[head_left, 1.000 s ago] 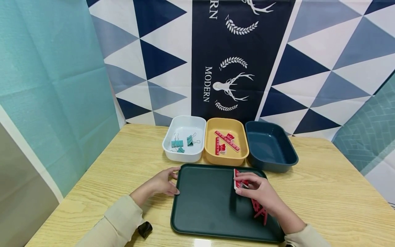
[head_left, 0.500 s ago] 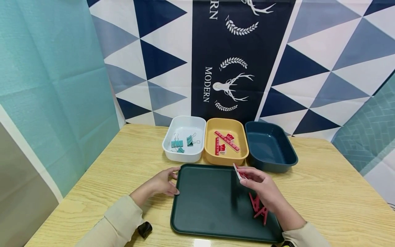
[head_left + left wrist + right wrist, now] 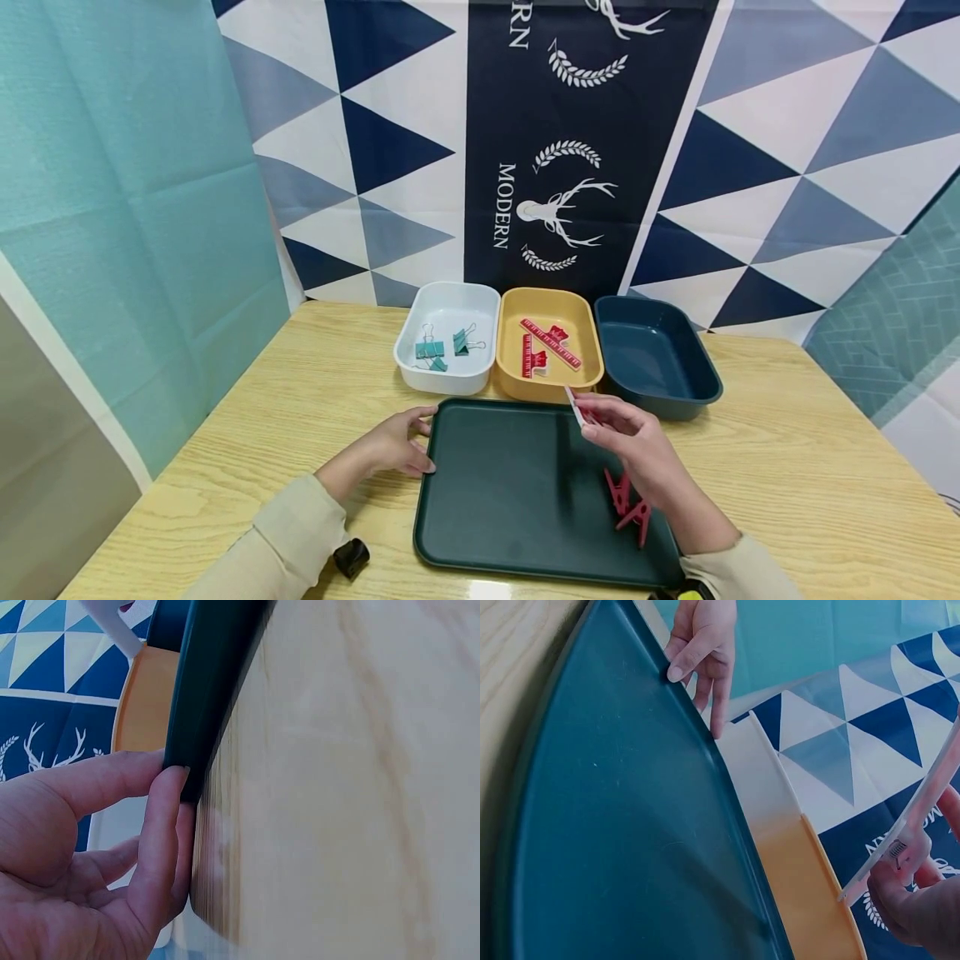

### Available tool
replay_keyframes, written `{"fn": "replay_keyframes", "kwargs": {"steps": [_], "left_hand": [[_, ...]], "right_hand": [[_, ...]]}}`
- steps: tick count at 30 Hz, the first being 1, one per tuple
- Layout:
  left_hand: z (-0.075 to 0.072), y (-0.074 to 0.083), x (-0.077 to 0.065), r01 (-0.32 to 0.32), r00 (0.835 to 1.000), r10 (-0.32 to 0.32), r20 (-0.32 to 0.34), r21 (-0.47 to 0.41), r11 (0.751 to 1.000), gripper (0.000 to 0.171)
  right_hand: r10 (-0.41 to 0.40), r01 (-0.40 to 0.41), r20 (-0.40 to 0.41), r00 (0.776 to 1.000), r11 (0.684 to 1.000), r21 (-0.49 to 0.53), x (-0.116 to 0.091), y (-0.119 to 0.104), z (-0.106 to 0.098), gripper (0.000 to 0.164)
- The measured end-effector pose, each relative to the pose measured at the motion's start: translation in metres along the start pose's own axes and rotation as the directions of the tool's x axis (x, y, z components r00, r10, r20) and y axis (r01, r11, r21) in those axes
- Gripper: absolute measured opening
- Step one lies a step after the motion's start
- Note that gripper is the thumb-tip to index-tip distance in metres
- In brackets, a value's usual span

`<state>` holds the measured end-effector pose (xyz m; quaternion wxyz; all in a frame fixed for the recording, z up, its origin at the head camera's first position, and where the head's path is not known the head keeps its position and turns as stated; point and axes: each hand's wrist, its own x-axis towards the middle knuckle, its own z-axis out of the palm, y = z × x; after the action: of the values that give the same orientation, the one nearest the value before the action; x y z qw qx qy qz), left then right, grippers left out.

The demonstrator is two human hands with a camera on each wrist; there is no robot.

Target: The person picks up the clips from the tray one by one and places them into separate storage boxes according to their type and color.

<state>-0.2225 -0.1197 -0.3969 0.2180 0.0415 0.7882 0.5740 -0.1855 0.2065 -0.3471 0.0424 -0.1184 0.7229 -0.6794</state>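
Currently right grip (image 3: 633,442) pinches a red clip (image 3: 913,825); left grip (image 3: 396,443) holds the tray (image 3: 502,492)

Cream sleeves (image 3: 298,527), black wrist cameras (image 3: 351,558)

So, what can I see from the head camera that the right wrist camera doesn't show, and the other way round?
Only the head view shows the teal clips in the white bin, the red clips lying in the yellow bin, the blue bin, and the red clothespins on the tray.

Only the right wrist view shows the small coiled spring on the held clip.

Both show that clip, the right hand holding it, the left hand at the tray's edge, the tray itself, the white and yellow bins, and the patterned cloth.
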Motion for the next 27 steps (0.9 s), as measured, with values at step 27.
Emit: {"fn": "replay_keyframes", "kwargs": {"steps": [27], "left_hand": [[-0.003, -0.001, 0.0, -0.023, 1.0, 0.023, 0.022, 0.002, 1.0, 0.088]], "right_hand": [[0.101, -0.094, -0.157, 0.982, 0.994, 0.049, 0.051, -0.001, 0.005, 0.046]]}}
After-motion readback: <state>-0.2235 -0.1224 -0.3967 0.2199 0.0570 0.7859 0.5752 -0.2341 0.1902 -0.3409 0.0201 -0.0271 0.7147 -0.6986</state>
